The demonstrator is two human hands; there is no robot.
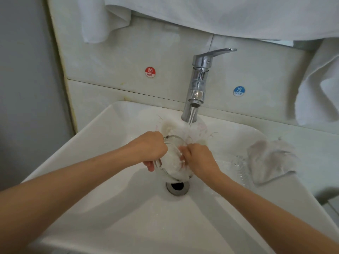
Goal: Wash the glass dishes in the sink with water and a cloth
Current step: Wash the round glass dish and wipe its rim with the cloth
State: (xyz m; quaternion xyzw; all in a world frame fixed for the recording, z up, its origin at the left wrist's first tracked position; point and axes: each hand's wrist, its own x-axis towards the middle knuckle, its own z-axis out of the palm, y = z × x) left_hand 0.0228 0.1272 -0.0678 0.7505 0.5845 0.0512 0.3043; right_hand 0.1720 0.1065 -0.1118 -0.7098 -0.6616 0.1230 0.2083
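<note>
Over the middle of the white sink (102, 180) I hold a clear glass bowl (172, 173) tilted on its side, just above the drain (177, 187). My left hand (153, 147) grips the bowl's rim from the left. My right hand (199, 158) pinches a white cloth (172, 160) pressed inside the bowl. Water runs from the chrome tap (199, 79) onto a white flower-patterned dish (200, 131) behind the bowl. A cut-glass dish (240, 167) lies on the sink's right slope.
A crumpled grey-white cloth (269, 160) lies on the sink's right rim. White towels (220, 13) hang above the tap and at the right (319, 88). Red hot (150, 72) and blue cold (239, 91) stickers mark the tiled wall.
</note>
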